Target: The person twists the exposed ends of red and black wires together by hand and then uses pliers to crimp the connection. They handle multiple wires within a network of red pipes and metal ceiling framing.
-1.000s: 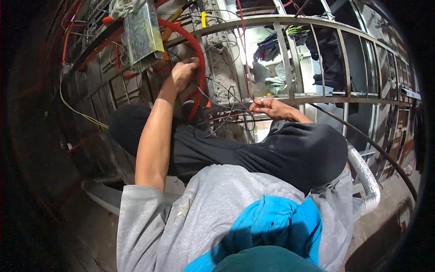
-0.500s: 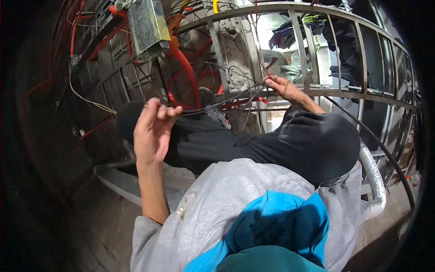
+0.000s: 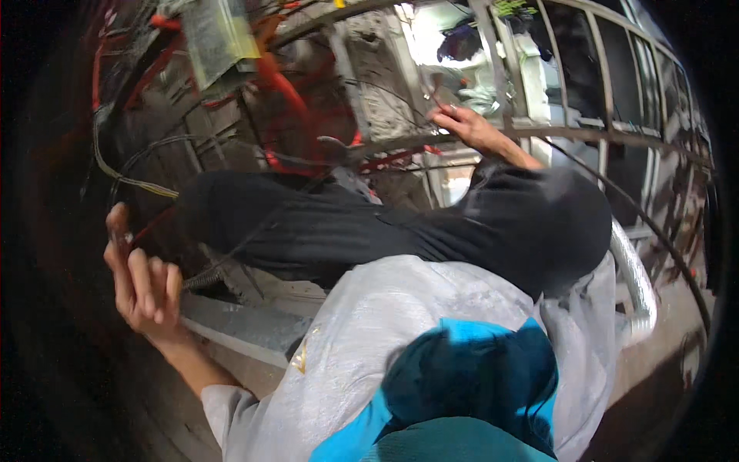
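Note:
My left hand (image 3: pixel 145 281) is out at the far left, beyond my knee, its fingers curled and slightly blurred. A thin dark cable (image 3: pixel 185 138) arcs from its raised fingertips up and across above my leg; the stretch in the middle is smeared by motion. My right hand (image 3: pixel 476 131) is raised above my other knee, in front of the metal frame. Its thumb and fingers pinch a thin reddish wire (image 3: pixel 436 96). Whether this wire joins the dark cable cannot be made out.
A ladder-like metal frame (image 3: pixel 600 132) runs across the upper right. Orange-red corrugated conduit (image 3: pixel 281 85) and a metal box (image 3: pixel 219 42) hang at upper left. A black cable (image 3: pixel 639 208) and silver flexible duct (image 3: pixel 633 269) lie on the right. Yellowish wires (image 3: pixel 146 185) hang left.
My left hand has swung outward to the left and down, drawing the dark cable into a wide arc. My right hand has shifted slightly up and left in the picture, still pinching.

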`<control>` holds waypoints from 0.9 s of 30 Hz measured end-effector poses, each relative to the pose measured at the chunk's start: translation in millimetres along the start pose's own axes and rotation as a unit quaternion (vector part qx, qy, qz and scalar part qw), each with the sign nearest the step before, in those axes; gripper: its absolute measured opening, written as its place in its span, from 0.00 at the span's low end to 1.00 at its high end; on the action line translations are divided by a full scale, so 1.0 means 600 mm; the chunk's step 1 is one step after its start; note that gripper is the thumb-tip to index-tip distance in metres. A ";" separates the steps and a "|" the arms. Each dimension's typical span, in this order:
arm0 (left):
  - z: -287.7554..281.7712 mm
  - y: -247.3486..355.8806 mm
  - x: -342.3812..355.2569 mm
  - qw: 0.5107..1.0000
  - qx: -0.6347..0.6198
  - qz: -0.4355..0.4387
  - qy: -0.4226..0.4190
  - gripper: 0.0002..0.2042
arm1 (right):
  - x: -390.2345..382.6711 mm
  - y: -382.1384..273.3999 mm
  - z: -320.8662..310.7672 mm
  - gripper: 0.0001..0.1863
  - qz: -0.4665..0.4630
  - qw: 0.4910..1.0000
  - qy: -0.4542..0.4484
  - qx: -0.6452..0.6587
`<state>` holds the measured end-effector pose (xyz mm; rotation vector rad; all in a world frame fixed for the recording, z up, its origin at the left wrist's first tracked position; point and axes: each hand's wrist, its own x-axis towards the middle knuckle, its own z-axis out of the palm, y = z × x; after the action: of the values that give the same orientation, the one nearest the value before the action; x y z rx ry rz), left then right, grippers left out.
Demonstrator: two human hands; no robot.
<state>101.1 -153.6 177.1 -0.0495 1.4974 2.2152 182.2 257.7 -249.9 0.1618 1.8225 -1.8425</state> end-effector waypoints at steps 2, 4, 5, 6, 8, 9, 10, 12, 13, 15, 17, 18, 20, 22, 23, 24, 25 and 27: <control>-0.006 0.021 -0.010 0.979 0.172 0.025 -0.102 0.25 | 0.011 -0.015 0.005 0.19 -0.003 1.000 -0.003 -0.018; 0.039 0.035 -0.012 0.929 0.333 -0.010 -0.161 0.22 | 0.013 -0.026 0.012 0.19 0.009 1.000 0.002 -0.014; 0.078 0.039 -0.005 0.877 0.438 -0.025 -0.199 0.25 | 0.016 -0.027 0.010 0.18 0.027 1.000 -0.002 -0.002; 0.114 0.040 0.006 0.814 0.526 -0.033 -0.244 0.28 | 0.013 -0.023 0.007 0.18 0.042 0.999 -0.001 0.004; 0.178 0.063 0.044 0.614 0.642 -0.230 -0.397 0.24 | 0.008 -0.017 0.003 0.18 0.033 0.999 0.001 0.027; 0.209 0.049 0.047 0.507 0.687 -0.287 -0.435 0.21 | 0.008 -0.015 0.006 0.17 0.030 0.999 -0.002 0.043; 0.213 0.039 0.040 0.505 0.685 -0.290 -0.437 0.21 | 0.008 -0.013 0.011 0.17 0.026 0.998 -0.006 0.059; 0.192 0.004 0.040 0.376 0.792 -0.250 -0.410 0.18 | -0.017 0.006 -0.009 0.17 0.038 0.997 0.017 0.063; 0.180 -0.013 0.053 0.382 0.784 -0.242 -0.426 0.18 | -0.033 0.017 -0.021 0.18 0.048 0.997 0.031 0.051; 0.206 0.012 0.042 0.332 0.846 -0.212 -0.360 0.16 | 0.011 -0.006 0.003 0.18 0.009 0.998 0.017 0.052; 0.186 0.011 0.036 0.309 0.859 -0.212 -0.349 0.15 | 0.017 -0.011 0.008 0.18 0.055 0.994 0.013 0.091; 0.183 0.003 0.036 0.291 0.866 -0.228 -0.336 0.15 | 0.016 -0.003 0.004 0.18 0.059 0.994 0.016 0.090; 0.168 -0.010 0.040 0.274 0.873 -0.240 -0.324 0.15 | 0.018 0.007 -0.008 0.19 0.046 0.997 0.028 0.054; 0.132 -0.012 0.030 0.253 0.894 -0.182 -0.322 0.15 | 0.032 0.016 -0.001 0.19 0.066 0.995 0.072 0.022; 0.113 -0.008 0.025 0.240 0.904 -0.154 -0.319 0.15 | 0.037 0.019 0.001 0.20 0.094 0.989 0.116 0.000; 0.093 -0.009 0.020 0.228 0.912 -0.128 -0.317 0.15 | 0.034 0.024 0.000 0.20 0.090 0.990 0.110 0.002; 0.076 -0.003 0.011 0.214 0.920 -0.101 -0.313 0.15 | 0.026 0.027 -0.002 0.21 0.081 0.990 0.107 0.033; 0.053 -0.004 0.025 0.199 0.919 -0.178 -0.288 0.16 | 0.003 -0.008 0.017 0.19 0.043 0.986 0.119 0.107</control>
<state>95.8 -119.5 183.4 0.8868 2.0062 -0.9686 181.3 247.2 -245.4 0.5516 1.7349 -2.0254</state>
